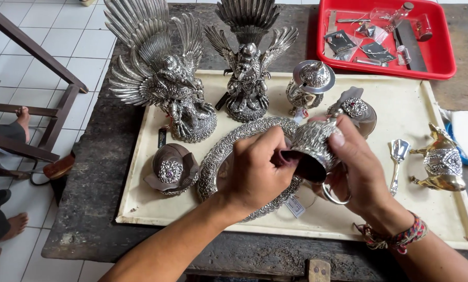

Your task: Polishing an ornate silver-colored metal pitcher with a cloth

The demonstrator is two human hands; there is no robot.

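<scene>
My right hand holds a small ornate silver cup tipped on its side, its dark opening turned toward my left. A ring-shaped handle hangs below it. My left hand is at the cup's mouth, fingers pinched at the rim. Both hands hover over an embossed round silver plate lying on a cream tray. A small price tag lies under my hands.
On the tray stand two winged silver bird statues, a lidded silver pot, two dark shell-like boxes, a silver spoon and a gold-and-silver camel. A red tray of small items sits far right. Another person's feet are at left.
</scene>
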